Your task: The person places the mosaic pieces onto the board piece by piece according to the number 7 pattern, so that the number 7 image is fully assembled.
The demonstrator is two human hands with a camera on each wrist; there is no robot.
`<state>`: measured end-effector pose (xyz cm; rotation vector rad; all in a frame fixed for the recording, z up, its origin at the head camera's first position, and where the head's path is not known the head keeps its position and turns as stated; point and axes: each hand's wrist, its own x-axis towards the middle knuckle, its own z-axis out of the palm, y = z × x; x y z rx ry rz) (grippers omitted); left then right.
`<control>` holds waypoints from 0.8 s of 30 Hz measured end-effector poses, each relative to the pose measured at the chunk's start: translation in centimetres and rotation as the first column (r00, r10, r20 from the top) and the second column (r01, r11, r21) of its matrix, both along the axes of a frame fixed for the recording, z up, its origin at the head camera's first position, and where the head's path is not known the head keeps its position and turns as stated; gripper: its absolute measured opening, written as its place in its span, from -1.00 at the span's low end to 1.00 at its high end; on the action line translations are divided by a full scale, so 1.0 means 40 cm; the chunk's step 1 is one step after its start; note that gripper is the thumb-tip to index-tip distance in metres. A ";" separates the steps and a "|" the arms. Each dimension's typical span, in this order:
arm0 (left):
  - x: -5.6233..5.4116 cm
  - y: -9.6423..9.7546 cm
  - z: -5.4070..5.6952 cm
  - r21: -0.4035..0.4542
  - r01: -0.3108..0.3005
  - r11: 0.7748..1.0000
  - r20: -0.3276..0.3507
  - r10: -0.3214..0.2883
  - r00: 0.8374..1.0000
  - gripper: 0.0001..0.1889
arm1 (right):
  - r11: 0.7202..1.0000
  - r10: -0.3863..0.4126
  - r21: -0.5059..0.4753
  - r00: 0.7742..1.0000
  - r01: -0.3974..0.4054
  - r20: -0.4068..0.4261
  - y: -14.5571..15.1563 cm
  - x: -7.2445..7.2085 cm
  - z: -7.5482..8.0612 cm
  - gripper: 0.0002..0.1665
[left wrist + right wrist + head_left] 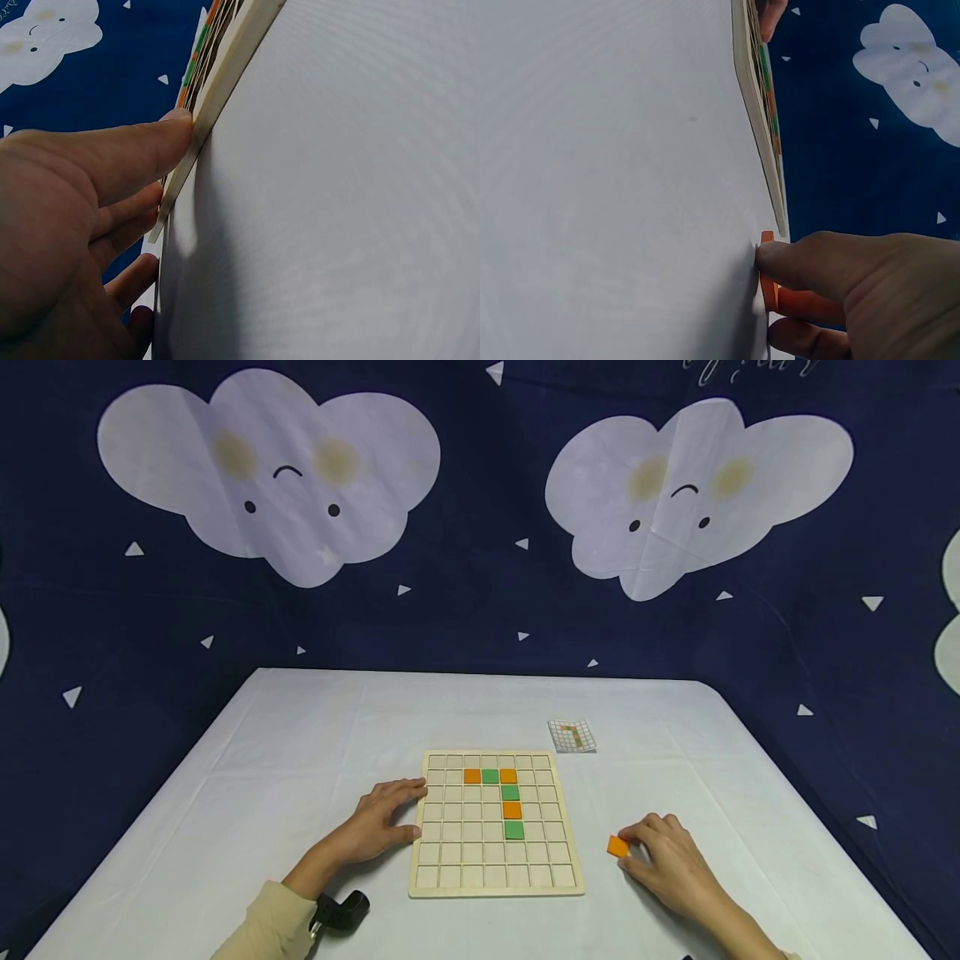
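Observation:
A wooden grid board (457,853) lies on the white table. Orange and green square tiles fill some cells: a short row near the far side, with a column running down from its right end. My left hand (375,822) touches the board's left edge with thumb and fingertips, the fingers fairly straight; the left wrist view shows the thumb (154,146) against the rim. To the right of the board, my right hand (671,860) pinches an orange square tile (617,847) between thumb and fingers, at the tabletop. That orange tile (768,281) stands out between the fingertips in the right wrist view.
A small stack of pattern cards (572,737) lies beyond the board's far right corner, its top card printed with a coloured grid. A black wrist device (341,912) sits at my left wrist. Behind the table (337,718) hangs a dark blue cloth (480,610) with clouds.

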<state>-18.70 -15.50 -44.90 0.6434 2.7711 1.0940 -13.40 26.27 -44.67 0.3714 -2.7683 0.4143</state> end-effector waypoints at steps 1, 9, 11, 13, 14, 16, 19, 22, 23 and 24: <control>0.000 -0.001 0.000 -0.001 0.004 1.000 -0.003 -0.004 1.000 -0.39 | 1.000 -0.002 0.000 1.000 0.002 0.002 0.001 -0.001 0.000 -0.70; 0.001 -0.002 -0.003 -0.001 0.015 1.000 -0.015 -0.015 1.000 -0.39 | 1.000 -0.026 0.001 1.000 0.026 0.013 0.005 -0.004 -0.001 -0.73; 0.001 -0.002 -0.002 0.001 0.012 1.000 -0.011 -0.012 1.000 -0.39 | 1.000 -0.027 -0.002 1.000 0.028 0.013 0.006 -0.005 0.000 -0.74; 0.001 -0.001 -0.002 0.002 0.008 1.000 -0.008 -0.008 1.000 -0.39 | 1.000 -0.028 -0.004 1.000 0.028 0.008 0.007 -0.005 0.001 -0.74; 0.001 -0.001 -0.001 0.001 0.005 1.000 -0.007 -0.005 1.000 -0.39 | 1.000 -0.026 -0.006 1.000 0.026 0.004 0.008 -0.005 0.001 -0.74; 0.000 0.000 -0.001 -0.001 0.001 1.000 -0.005 -0.001 1.000 -0.39 | 1.000 -0.024 -0.006 1.000 0.024 -0.003 0.008 -0.006 0.001 -0.74; 0.000 0.000 -0.001 -0.004 0.000 1.000 -0.004 0.000 1.000 -0.39 | 1.000 -0.019 -0.008 1.000 0.019 -0.009 0.009 -0.006 0.000 -0.75; 0.000 0.000 -0.001 -0.004 0.005 1.000 -0.007 -0.005 1.000 -0.39 | 1.000 -0.019 -0.004 1.000 0.019 -0.006 0.009 -0.007 0.000 -0.76; 0.000 0.000 -0.001 -0.003 0.007 1.000 -0.009 -0.007 1.000 -0.39 | 1.000 -0.019 -0.004 1.000 0.019 -0.002 0.009 -0.007 0.000 -0.76; 0.000 0.000 -0.001 -0.003 0.008 1.000 -0.010 -0.008 1.000 -0.39 | 1.000 -0.018 -0.004 1.000 0.018 0.000 0.009 -0.007 0.001 -0.76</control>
